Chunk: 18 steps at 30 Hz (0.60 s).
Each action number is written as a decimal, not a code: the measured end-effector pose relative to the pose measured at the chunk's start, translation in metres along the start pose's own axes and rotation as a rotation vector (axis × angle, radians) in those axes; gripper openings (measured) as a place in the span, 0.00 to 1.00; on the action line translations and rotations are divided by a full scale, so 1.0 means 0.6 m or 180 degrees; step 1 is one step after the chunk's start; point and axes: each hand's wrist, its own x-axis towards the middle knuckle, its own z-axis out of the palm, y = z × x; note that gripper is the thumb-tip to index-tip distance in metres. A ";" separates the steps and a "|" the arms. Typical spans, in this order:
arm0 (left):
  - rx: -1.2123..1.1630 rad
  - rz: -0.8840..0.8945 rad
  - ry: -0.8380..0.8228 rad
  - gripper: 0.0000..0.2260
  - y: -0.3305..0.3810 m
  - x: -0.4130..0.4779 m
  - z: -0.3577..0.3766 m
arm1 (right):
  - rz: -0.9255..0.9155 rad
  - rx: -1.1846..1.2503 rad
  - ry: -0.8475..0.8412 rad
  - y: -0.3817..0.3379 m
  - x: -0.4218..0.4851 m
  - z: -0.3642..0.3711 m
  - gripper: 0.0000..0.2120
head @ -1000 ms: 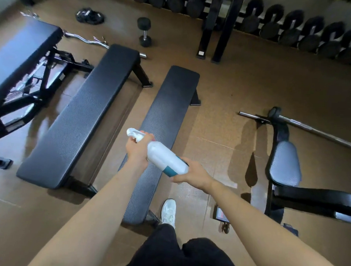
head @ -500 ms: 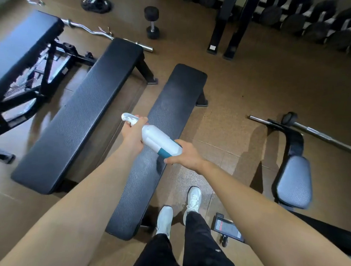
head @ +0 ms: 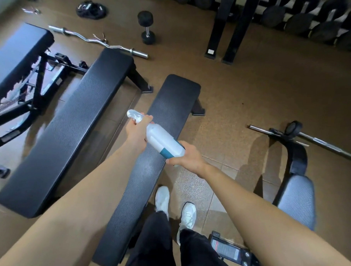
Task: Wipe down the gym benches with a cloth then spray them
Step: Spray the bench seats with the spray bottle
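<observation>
Left hand (head: 137,131) gripping the top and right hand (head: 186,157) clasping the base, a person should tilt the spray bottle (head: 164,140) down toward the near bench (head: 172,104).

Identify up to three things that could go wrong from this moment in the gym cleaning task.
1. The spray bottle, gripped at its head by the left hand and at its base by the right hand, aims left of the narrow bench toward the gap, so mist may wet the floor and make it slippery.
2. The barbell and a machine base lie near the white shoes; a sideways step could trip.
</observation>
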 end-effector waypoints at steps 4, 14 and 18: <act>0.0107 -0.0096 0.0037 0.13 0.029 0.058 0.052 | 0.0107 0.0059 0.0016 -0.026 0.049 -0.035 0.26; -0.0278 -0.0332 -0.0525 0.11 0.076 0.206 0.145 | 0.0435 0.0039 0.0196 -0.092 0.176 -0.098 0.29; -0.0421 -0.0406 -0.0478 0.10 0.102 0.240 0.164 | 0.0424 -0.0059 0.0333 -0.118 0.208 -0.106 0.31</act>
